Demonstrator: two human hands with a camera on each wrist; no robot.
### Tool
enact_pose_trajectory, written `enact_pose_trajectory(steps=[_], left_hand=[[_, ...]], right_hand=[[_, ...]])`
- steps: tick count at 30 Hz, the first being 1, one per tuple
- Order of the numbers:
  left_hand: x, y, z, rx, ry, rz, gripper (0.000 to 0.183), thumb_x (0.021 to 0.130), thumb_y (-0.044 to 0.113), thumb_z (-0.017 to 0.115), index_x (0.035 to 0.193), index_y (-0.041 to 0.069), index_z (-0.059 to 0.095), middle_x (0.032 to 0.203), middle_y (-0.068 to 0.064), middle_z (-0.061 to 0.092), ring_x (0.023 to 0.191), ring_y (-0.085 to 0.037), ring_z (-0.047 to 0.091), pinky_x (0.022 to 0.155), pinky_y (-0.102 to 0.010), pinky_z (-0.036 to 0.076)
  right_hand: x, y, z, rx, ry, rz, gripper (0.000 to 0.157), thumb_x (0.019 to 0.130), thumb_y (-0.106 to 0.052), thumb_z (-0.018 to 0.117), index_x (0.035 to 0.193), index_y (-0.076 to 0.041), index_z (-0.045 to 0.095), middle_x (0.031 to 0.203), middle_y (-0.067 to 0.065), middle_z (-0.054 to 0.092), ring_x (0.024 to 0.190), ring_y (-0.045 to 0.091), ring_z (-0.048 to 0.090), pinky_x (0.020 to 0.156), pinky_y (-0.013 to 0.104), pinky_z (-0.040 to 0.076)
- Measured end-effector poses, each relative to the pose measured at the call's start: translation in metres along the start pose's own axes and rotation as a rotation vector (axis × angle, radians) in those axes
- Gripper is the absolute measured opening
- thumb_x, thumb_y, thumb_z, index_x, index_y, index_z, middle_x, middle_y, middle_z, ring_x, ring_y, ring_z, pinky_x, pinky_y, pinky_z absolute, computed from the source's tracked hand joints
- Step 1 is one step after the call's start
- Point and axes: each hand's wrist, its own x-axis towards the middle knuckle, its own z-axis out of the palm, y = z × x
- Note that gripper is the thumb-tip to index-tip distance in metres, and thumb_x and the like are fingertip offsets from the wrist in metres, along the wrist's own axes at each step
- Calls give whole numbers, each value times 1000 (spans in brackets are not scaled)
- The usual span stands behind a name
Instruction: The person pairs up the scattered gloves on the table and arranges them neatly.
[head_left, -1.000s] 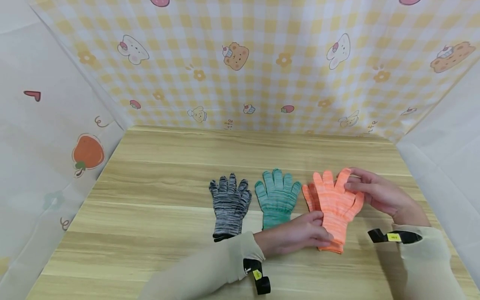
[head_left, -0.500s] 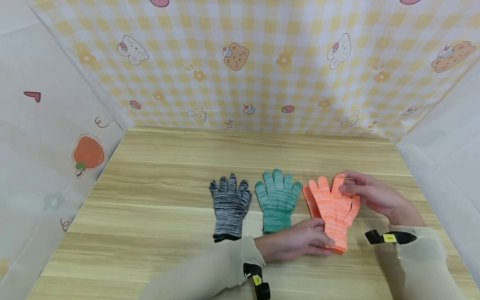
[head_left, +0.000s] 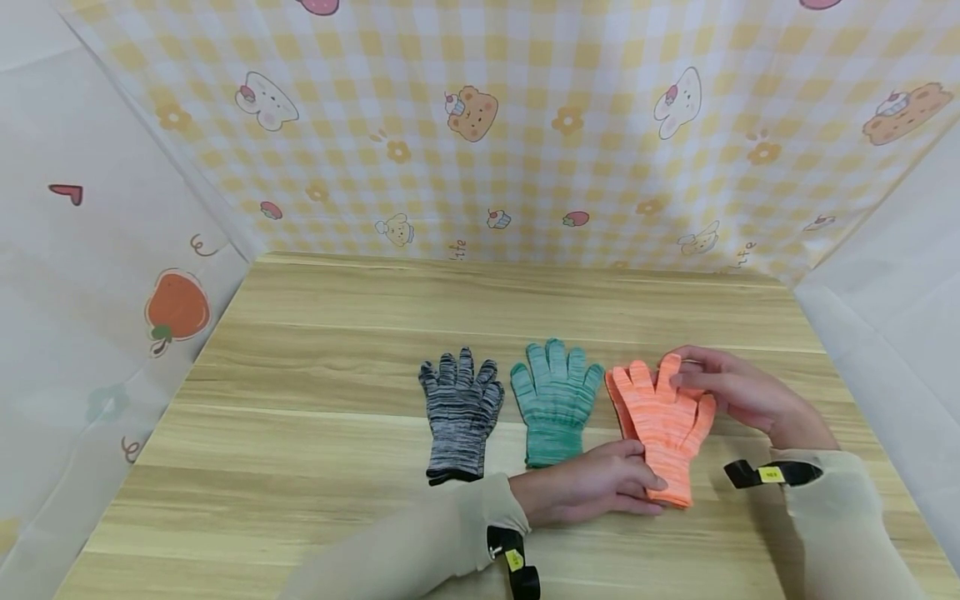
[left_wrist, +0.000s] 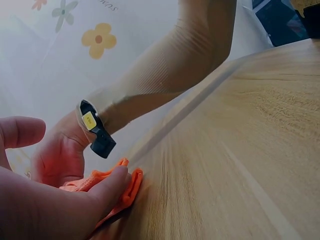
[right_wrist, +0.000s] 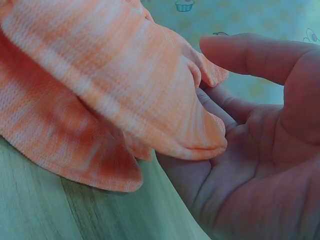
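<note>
An orange knit glove (head_left: pixel 667 425) lies at the right of the row, largely over a second orange glove (head_left: pixel 618 398) whose left edge shows. My left hand (head_left: pixel 596 483) pinches the upper glove's cuff, thumb on top in the left wrist view. At the finger end, my right hand (head_left: pixel 750 396) holds it with the thumb above and the fingers beneath. The right wrist view shows the glove raised a little off the other orange glove (right_wrist: pixel 75 150). To the left lie a green glove (head_left: pixel 557 400) and a black-and-grey glove (head_left: pixel 461 417), both flat with fingers pointing away.
All the gloves are on a wood-grain table (head_left: pixel 315 350). A yellow checked cloth (head_left: pixel 525 167) hangs behind its far edge, and white cloth (head_left: pixel 90 292) borders the left side. My left forearm (head_left: pixel 420 533) reaches across the table's front.
Both hands have shifted the upper orange glove's finger end left and toward me, so it covers more of the lower one. The green and black-and-grey gloves stay in place.
</note>
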Motion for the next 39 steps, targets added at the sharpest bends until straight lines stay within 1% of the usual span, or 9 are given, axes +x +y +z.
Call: enact_pose_trajectory(steps=[4, 7, 11, 15, 22, 24, 29, 34, 39], left_hand=[[1, 0, -1, -10, 18, -11, 82, 106, -5, 54, 173, -6, 8, 171, -31, 28, 147, -49, 50, 121, -56, 44], [2, 0, -1, -14, 21, -14, 82, 106, -5, 54, 173, -6, 8, 169, -32, 31, 146, -49, 50, 121, -55, 44], [1, 0, -3, 0, -5, -2, 71, 108, -2, 54, 172, -2, 22, 157, -25, 52, 145, -48, 53, 121, -53, 45], [0, 0, -4, 29, -35, 10, 61, 110, 1, 54, 168, 4, 33, 144, -19, 64, 143, -47, 55, 120, -51, 45], [-2, 1, -3, 26, -30, -1, 77, 110, 0, 53, 174, 0, 10, 148, -25, 61, 145, -48, 54, 121, -52, 45], [-2, 0, -2, 29, -30, 1, 77, 110, 0, 53, 174, 0, 11, 148, -25, 61, 145, -48, 54, 121, -52, 45], [-2, 0, -2, 45, -33, 19, 69, 109, 1, 55, 171, 2, 26, 144, -21, 64, 143, -46, 56, 120, -52, 46], [-4, 0, -2, 43, -31, 21, 71, 108, 1, 55, 172, 1, 22, 145, -21, 63, 144, -46, 56, 120, -53, 46], [-6, -1, -3, 39, -34, 22, 71, 109, 2, 54, 172, 1, 21, 141, -20, 64, 144, -45, 56, 120, -53, 45]], right_hand=[[3, 0, 0, -39, 18, 9, 20, 114, -6, 54, 132, -11, 61, 110, 4, 73, 90, 15, 72, 73, 33, 64], [4, -1, 1, -55, 39, 30, 19, 114, -7, 56, 132, -10, 60, 112, 4, 72, 93, 16, 71, 75, 34, 63], [5, -2, 2, -70, 68, 64, 18, 114, -10, 57, 132, -8, 57, 110, 6, 71, 92, 17, 71, 75, 36, 63], [6, -3, 1, -78, 89, 84, 20, 114, -12, 58, 134, -8, 56, 113, 7, 72, 94, 18, 71, 77, 36, 63], [6, -6, 3, -130, 125, 102, 36, 115, -15, 57, 145, 3, 51, 119, 8, 70, 98, 18, 70, 79, 37, 63], [6, -8, 3, -157, 142, 100, 43, 115, -16, 57, 149, 7, 48, 120, 8, 70, 98, 18, 70, 79, 37, 63], [5, -12, 4, -211, 168, 81, 49, 114, -16, 59, 153, 11, 46, 120, 8, 68, 96, 18, 69, 78, 36, 62], [4, -13, 3, -242, 154, 33, 48, 113, -9, 59, 152, 14, 45, 121, 3, 72, 102, 13, 70, 83, 35, 63], [3, -14, 2, -273, 143, -5, 47, 113, -7, 59, 151, 17, 45, 124, 6, 75, 111, 10, 71, 91, 34, 63]])
